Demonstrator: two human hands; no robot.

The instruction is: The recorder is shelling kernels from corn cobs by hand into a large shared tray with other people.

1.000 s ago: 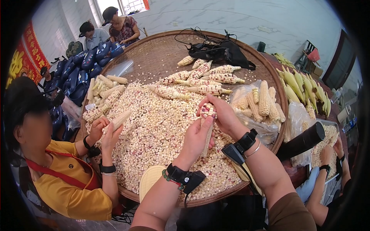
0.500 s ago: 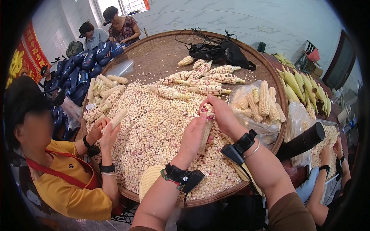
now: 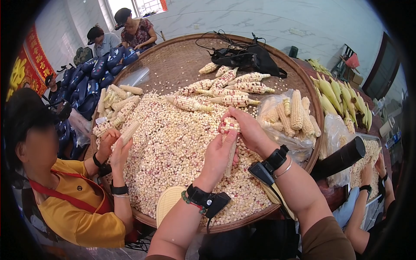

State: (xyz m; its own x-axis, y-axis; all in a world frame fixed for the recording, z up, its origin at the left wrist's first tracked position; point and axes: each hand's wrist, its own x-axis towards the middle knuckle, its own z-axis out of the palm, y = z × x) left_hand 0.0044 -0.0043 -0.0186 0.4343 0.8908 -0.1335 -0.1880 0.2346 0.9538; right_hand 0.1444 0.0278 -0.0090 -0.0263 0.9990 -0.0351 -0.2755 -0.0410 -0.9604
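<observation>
Corncob (image 3: 229,130) gripped between left hand (image 3: 220,157) and right hand (image 3: 248,128).

Pale marbled floor (image 3: 260,17), bright window (image 3: 143,5)

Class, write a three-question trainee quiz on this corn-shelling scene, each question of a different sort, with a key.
1. True or false: both hands hold one corn cob.
2. The loose kernels lie in: A a plastic tub, B a round woven tray, C a sack.
3. Fill in: the person in the yellow shirt holds a ____.

Key: 1 true, left hand and right hand both grip it. 2 B. 3 cob.
</observation>
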